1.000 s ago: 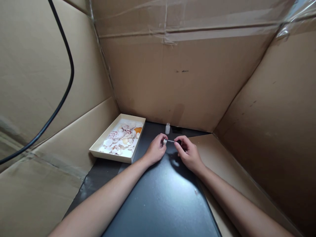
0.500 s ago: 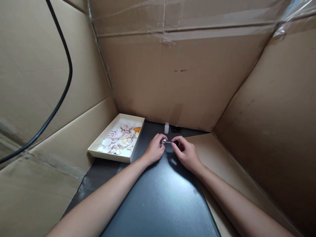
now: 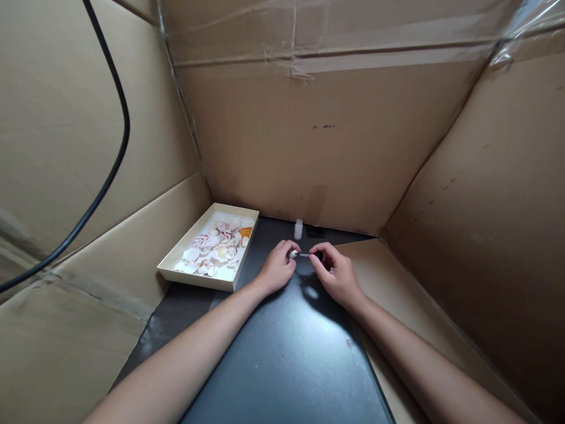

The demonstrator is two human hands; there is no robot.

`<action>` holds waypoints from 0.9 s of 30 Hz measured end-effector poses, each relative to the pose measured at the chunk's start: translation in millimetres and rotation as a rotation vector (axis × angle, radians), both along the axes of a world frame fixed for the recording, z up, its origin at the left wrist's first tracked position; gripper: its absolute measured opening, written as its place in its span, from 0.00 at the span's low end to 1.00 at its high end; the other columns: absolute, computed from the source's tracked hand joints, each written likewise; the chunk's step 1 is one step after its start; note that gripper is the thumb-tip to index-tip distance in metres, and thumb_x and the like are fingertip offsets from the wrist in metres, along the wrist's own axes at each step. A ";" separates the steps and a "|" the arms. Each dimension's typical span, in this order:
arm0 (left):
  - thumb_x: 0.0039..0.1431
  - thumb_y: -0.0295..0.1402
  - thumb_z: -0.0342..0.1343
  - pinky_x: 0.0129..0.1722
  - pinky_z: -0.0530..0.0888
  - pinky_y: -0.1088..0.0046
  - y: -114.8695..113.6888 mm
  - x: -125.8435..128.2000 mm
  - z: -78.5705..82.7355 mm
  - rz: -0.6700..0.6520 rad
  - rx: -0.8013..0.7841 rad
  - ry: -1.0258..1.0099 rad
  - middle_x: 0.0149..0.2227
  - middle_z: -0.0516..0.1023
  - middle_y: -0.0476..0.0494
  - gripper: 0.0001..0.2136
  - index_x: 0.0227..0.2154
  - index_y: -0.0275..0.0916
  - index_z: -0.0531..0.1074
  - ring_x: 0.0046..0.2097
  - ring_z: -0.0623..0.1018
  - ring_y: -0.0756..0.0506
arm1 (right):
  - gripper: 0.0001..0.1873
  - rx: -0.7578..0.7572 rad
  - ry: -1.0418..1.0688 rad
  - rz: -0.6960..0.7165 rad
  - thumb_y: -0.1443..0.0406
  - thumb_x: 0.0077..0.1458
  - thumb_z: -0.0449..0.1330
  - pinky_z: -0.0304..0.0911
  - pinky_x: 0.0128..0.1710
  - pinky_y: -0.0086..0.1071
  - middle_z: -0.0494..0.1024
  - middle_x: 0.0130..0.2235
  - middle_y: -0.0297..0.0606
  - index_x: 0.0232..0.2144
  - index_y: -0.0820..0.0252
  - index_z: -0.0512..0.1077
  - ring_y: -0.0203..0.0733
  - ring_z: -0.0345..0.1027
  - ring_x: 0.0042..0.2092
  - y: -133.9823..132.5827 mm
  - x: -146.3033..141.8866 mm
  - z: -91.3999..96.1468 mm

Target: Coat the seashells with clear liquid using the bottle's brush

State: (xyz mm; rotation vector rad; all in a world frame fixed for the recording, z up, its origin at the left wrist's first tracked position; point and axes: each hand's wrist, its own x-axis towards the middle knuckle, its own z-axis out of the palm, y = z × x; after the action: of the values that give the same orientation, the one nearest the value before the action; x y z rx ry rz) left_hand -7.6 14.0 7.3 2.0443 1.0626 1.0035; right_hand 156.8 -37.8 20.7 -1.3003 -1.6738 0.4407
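Observation:
My left hand [image 3: 278, 268] is closed in a pinch on a small white shell [image 3: 293, 254], which shows between the fingertips. My right hand [image 3: 336, 274] grips the dark cap of a thin brush [image 3: 304, 255], mostly covered by the fingers. The brush points left, and its tip is at the shell; whether it touches, I cannot tell. Just beyond both hands, a small uncapped bottle [image 3: 299, 229] with whitish contents stands upright on the dark table [image 3: 273, 353].
Left of my hands lies a shallow cream tray [image 3: 196, 282] holding several shells [image 3: 220, 241]. Cardboard walls [image 3: 282, 153] enclose the back and sides. A cardboard sheet [image 3: 384, 282] lies along the right. A black cable [image 3: 126, 118] hangs at upper left.
My right hand has shifted slightly right with the brush, showing a little more of the shell. My left hand has barely moved; the bottle and tray stay put.

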 end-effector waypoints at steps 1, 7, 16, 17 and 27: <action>0.50 0.20 0.47 0.33 0.64 0.75 -0.1 0.0 -0.2 -0.001 -0.001 -0.001 0.33 0.67 0.49 0.11 0.35 0.38 0.68 0.32 0.66 0.51 | 0.11 -0.003 0.005 0.021 0.58 0.57 0.54 0.55 0.26 0.27 0.66 0.22 0.29 0.37 0.57 0.70 0.35 0.60 0.24 0.1 -0.2 0.1; 0.49 0.18 0.47 0.33 0.63 0.75 -0.7 -0.2 0.9 0.004 0.000 0.013 0.33 0.67 0.49 0.12 0.35 0.38 0.68 0.32 0.66 0.51 | 0.07 -0.004 -0.075 -0.055 0.60 0.55 0.56 0.53 0.25 0.27 0.63 0.20 0.27 0.33 0.57 0.70 0.34 0.58 0.23 0.5 0.2 0.2; 0.51 0.21 0.48 0.33 0.63 0.75 0.2 0.5 -0.1 0.009 -0.015 -0.016 0.32 0.67 0.50 0.10 0.35 0.38 0.67 0.32 0.65 0.51 | 0.08 -0.027 -0.076 -0.031 0.60 0.56 0.56 0.53 0.25 0.27 0.64 0.21 0.28 0.35 0.57 0.70 0.34 0.59 0.23 0.6 0.2 -0.8; 0.51 0.21 0.48 0.33 0.63 0.75 0.2 0.5 -0.4 0.009 -0.017 -0.019 0.32 0.67 0.50 0.10 0.35 0.38 0.67 0.32 0.65 0.51 | 0.08 -0.022 -0.078 -0.048 0.60 0.56 0.56 0.53 0.25 0.27 0.63 0.20 0.27 0.34 0.57 0.70 0.34 0.58 0.23 0.7 0.4 -0.7; 0.48 0.20 0.46 0.34 0.64 0.75 1.2 0.6 -2.3 0.008 -0.019 -0.030 0.33 0.68 0.50 0.12 0.35 0.39 0.65 0.33 0.66 0.50 | 0.10 -0.037 -0.056 0.055 0.59 0.58 0.53 0.53 0.25 0.28 0.66 0.22 0.29 0.39 0.57 0.69 0.35 0.59 0.24 -0.2 -0.1 -0.3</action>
State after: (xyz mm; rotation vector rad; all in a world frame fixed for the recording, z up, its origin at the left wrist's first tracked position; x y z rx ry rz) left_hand -7.0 15.2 5.0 2.0058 1.0618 1.0209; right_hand 156.7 -38.0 20.4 -1.3074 -1.7589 0.4734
